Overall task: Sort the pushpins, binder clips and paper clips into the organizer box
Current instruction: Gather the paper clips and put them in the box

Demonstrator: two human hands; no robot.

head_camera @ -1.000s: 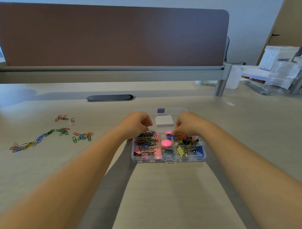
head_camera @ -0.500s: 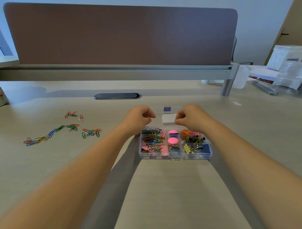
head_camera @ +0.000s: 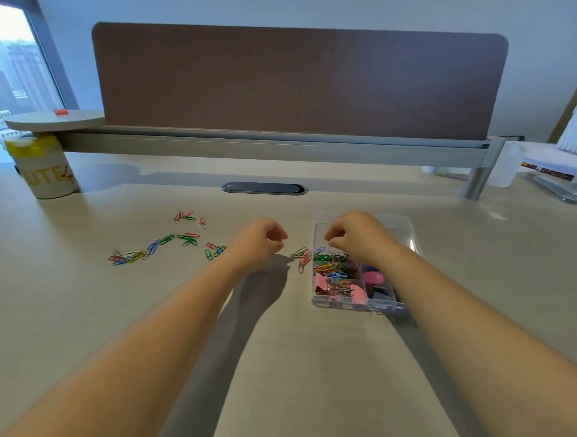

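The clear organizer box (head_camera: 323, 303) lies on the desk right of centre, its lid (head_camera: 400, 226) open flat behind it. Its left compartments hold coloured paper clips (head_camera: 331, 268) and pink binder clips (head_camera: 337, 288); a pink pushpin (head_camera: 373, 277) sits in the middle one. My right forearm hides the right compartments. My right hand (head_camera: 356, 235) hovers over the box's back edge, fingertips pinched, with nothing visible between them. My left hand (head_camera: 260, 242) is curled shut just left of the box, near a few loose clips (head_camera: 302, 258). Several more paper clips (head_camera: 157, 247) are scattered further left.
A white mug with yellow lettering (head_camera: 47, 172) stands at the far left. A dark cable port (head_camera: 265, 188) sits in the desk below the brown divider panel (head_camera: 302, 87). A clear cup (head_camera: 507, 165) and stacked papers (head_camera: 553, 168) are at the far right.
My left hand has moved left, off the box and onto the desk beside it. My right hand stays over the box's back. My view has swung left, showing the mug.
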